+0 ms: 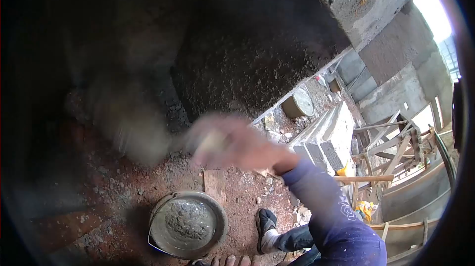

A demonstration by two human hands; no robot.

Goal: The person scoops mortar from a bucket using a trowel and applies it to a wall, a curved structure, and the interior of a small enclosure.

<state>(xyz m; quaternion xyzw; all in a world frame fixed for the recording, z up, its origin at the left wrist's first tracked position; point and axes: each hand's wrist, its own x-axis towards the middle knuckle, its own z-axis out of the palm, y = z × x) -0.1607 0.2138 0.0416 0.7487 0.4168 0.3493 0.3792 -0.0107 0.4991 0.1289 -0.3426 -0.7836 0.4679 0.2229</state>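
My right hand point(240, 145), blurred by motion, reaches out from a purple sleeve in the middle of the view. It is closed around the pale handle of a trowel point(141, 135), whose grey blade is smeared and points left. Behind the hand rises a dark wall face point(257, 48) with rough, wet-looking mortar. Below stands a round bucket point(221, 216) with grey wet mortar point(190, 219) inside. Only the curled fingers of my left hand point(235, 261) show at the bottom edge, side by side; whatever they grip is out of view.
Rubble and reddish dirt cover the ground point(123, 192). My foot in a dark shoe point(266, 220) is right of the bucket. Another bucket point(299, 104) stands by the wall's lower edge. Concrete blocks point(329, 140), a wooden handle point(366, 178) and timber framing point(396, 147) lie to the right.
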